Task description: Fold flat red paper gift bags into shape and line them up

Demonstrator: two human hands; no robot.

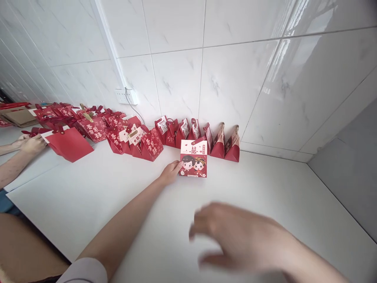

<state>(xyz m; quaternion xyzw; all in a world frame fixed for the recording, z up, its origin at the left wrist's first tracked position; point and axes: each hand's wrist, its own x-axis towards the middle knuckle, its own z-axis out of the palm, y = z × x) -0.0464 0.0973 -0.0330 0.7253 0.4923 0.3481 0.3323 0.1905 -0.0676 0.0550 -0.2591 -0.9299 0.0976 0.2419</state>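
Note:
A red and white gift box [193,165] printed with a cartoon couple faces me near the middle of the table. My left hand [171,172] is closed on its left edge, thumb on the front; the fingers behind are partly hidden. Blurred by motion, my right hand [232,236] is nearer to me above the table, fingers curved and thumb apart, with nothing in it. Behind the held box, a row of red gift boxes [218,145] with ribbon handles lines the wall.
More red gift boxes [96,127] crowd the left back of the white table [250,188]. A co-worker's hands [33,143] touch a ribbon at far left. A power socket [126,96] with a cable is on the tiled wall [176,82]. A grey panel [347,169] bounds the right side.

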